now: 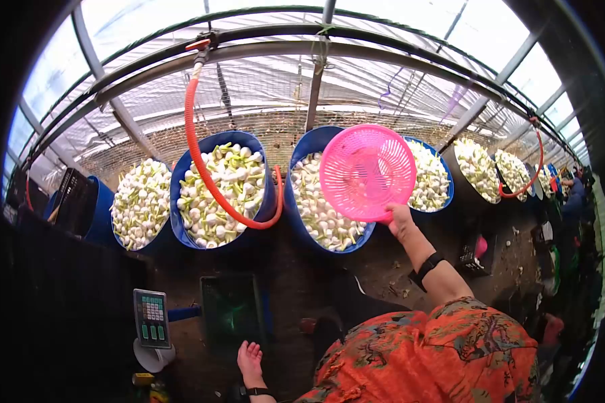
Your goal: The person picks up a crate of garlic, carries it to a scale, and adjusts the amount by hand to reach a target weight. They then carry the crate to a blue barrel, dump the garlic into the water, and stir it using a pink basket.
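**Pink strainer is held out over the garlic tub by its handle alone**

Nearest to us, our left hand [249, 365] is raised with the palm up; its fingers are loosely bent, with small gaps, and they hold nothing that we can see. Close to it are the dark crate [232, 310] and the scale display [152, 318].

Farther out, our right hand [400, 221] grips the handle of the pink strainer [368, 173], with fingers closed and pressed together around it. The strainer is tilted, in front of the blue tub [294, 216] of garlic bulbs [314, 208]; whether it touches the rim, we cannot tell.

We judge that this one-sided hold could let the strainer twist or slip, if the handle is wet or the bowl becomes heavy. A swing to the left could catch the red hose [202, 168], and a knock on the heaped garlic could send some bulbs over the rim.
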`<move>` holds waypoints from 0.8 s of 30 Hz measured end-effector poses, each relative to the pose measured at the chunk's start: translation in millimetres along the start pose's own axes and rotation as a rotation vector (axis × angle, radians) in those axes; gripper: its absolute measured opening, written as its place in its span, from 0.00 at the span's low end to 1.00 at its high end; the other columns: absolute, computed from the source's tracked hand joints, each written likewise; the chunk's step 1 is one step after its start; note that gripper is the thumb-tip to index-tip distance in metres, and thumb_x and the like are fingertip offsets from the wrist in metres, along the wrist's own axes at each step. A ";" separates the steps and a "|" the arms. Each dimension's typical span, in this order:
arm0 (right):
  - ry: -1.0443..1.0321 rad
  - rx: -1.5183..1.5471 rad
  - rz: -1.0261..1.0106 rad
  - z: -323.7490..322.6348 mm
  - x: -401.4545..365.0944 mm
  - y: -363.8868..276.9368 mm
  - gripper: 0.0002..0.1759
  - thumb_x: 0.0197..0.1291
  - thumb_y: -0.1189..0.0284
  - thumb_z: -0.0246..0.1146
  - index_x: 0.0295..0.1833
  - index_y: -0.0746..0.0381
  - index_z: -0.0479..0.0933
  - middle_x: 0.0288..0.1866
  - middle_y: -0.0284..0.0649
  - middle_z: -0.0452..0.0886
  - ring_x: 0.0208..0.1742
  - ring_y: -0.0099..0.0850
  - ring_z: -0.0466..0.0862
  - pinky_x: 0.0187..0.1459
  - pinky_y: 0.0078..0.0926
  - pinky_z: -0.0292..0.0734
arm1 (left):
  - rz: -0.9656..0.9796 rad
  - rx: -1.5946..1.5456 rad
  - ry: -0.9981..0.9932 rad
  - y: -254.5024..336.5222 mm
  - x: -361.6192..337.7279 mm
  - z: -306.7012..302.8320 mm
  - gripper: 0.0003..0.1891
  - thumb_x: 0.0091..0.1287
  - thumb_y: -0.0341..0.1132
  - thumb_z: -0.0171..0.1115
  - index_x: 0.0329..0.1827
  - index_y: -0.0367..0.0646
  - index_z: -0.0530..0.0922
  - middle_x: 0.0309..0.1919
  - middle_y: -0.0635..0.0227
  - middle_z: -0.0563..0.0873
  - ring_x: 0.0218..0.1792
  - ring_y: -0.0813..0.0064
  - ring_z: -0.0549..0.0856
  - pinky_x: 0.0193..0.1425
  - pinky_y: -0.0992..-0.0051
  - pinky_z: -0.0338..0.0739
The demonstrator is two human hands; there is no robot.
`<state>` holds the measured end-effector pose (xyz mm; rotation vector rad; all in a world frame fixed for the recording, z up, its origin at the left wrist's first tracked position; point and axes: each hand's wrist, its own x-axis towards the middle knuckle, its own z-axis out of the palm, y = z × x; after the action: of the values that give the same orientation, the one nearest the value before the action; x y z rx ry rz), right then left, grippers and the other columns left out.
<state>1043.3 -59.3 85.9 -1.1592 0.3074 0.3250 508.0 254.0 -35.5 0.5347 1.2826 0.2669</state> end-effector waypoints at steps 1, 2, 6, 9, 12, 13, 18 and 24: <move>0.116 -0.241 -0.187 -16.7 14.5 -1.9 0.37 0.46 0.90 0.53 0.67 0.65 0.59 0.58 0.48 0.73 0.56 0.42 0.77 0.56 0.36 0.75 | 0.027 0.053 -0.074 18.9 -0.2 31.9 0.18 0.66 0.43 0.59 0.55 0.44 0.73 0.38 0.66 0.82 0.38 0.72 0.82 0.38 0.73 0.77; 0.172 -0.316 -0.351 -14.8 17.0 -6.6 0.41 0.46 0.89 0.54 0.70 0.61 0.54 0.60 0.48 0.71 0.59 0.43 0.74 0.58 0.35 0.73 | 0.047 0.116 -0.135 32.4 5.2 59.9 0.19 0.67 0.44 0.58 0.56 0.44 0.72 0.39 0.66 0.82 0.38 0.73 0.82 0.38 0.74 0.77; 0.410 -1.103 -0.729 -18.4 69.2 -20.9 0.52 0.47 0.84 0.58 0.77 0.51 0.41 0.70 0.53 0.61 0.67 0.50 0.67 0.63 0.37 0.67 | 0.095 0.346 -0.284 64.0 33.2 179.8 0.19 0.68 0.43 0.57 0.58 0.44 0.71 0.42 0.66 0.82 0.39 0.74 0.82 0.38 0.76 0.77; 0.409 -1.241 -0.408 -5.6 126.0 -23.2 0.52 0.48 0.80 0.60 0.77 0.47 0.41 0.72 0.59 0.53 0.68 0.55 0.64 0.64 0.40 0.66 | 0.122 0.573 -0.301 58.6 58.8 269.5 0.20 0.68 0.42 0.57 0.59 0.44 0.71 0.44 0.66 0.81 0.41 0.75 0.82 0.39 0.77 0.77; 0.394 -1.335 -0.388 8.6 201.9 0.6 0.53 0.49 0.78 0.62 0.77 0.44 0.40 0.73 0.62 0.48 0.70 0.57 0.60 0.63 0.43 0.67 | 0.128 0.762 -0.282 36.9 84.9 350.1 0.25 0.65 0.42 0.61 0.63 0.41 0.69 0.44 0.67 0.81 0.43 0.78 0.81 0.40 0.78 0.76; 0.397 -1.428 -0.398 11.0 228.0 11.0 0.54 0.49 0.78 0.63 0.76 0.43 0.40 0.73 0.63 0.48 0.70 0.58 0.59 0.63 0.44 0.67 | 0.139 0.835 -0.278 26.8 97.7 371.7 0.27 0.64 0.43 0.63 0.63 0.40 0.68 0.44 0.67 0.81 0.43 0.78 0.81 0.40 0.78 0.76; 0.359 -1.603 -0.202 14.9 330.4 61.5 0.52 0.49 0.77 0.65 0.75 0.40 0.43 0.74 0.59 0.45 0.74 0.55 0.52 0.61 0.43 0.72 | 0.300 1.260 -0.119 -21.1 185.1 449.3 0.42 0.56 0.52 0.68 0.68 0.35 0.62 0.54 0.51 0.77 0.50 0.62 0.81 0.55 0.69 0.75; 0.199 -1.732 -0.233 -11.8 388.0 136.2 0.51 0.50 0.73 0.65 0.75 0.39 0.44 0.74 0.60 0.43 0.71 0.65 0.53 0.58 0.48 0.73 | 0.417 1.355 0.088 -45.4 271.3 516.9 0.46 0.53 0.55 0.67 0.69 0.33 0.60 0.59 0.45 0.71 0.55 0.53 0.77 0.60 0.63 0.70</move>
<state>1341.4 14.7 -187.8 -2.9136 -0.0246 0.2234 1072.1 226.2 -189.8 1.9612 1.2956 -0.3020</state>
